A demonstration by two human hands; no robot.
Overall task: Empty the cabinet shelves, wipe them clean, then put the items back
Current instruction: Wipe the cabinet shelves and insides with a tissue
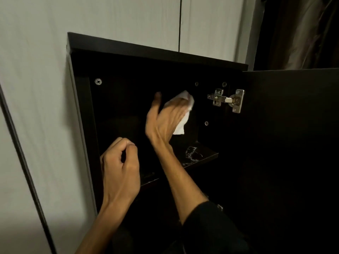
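A dark wall cabinet [157,50] hangs open, its upper compartment bare and black inside. My right hand [165,120] reaches into that compartment and presses a white cloth [181,114] against the back wall, fingers spread over it and blurred. My left hand [119,165] hovers at the front left of the compartment with its fingers loosely curled and nothing in it. Below the right hand runs the dark shelf [200,156], showing a pale streaky patch.
The cabinet door [293,143] stands swung open on the right, held by a metal hinge [227,99]. Pale wall panels surround the cabinet, and a dark cable [22,153] runs down the wall on the left. Dark curtains hang at the top right.
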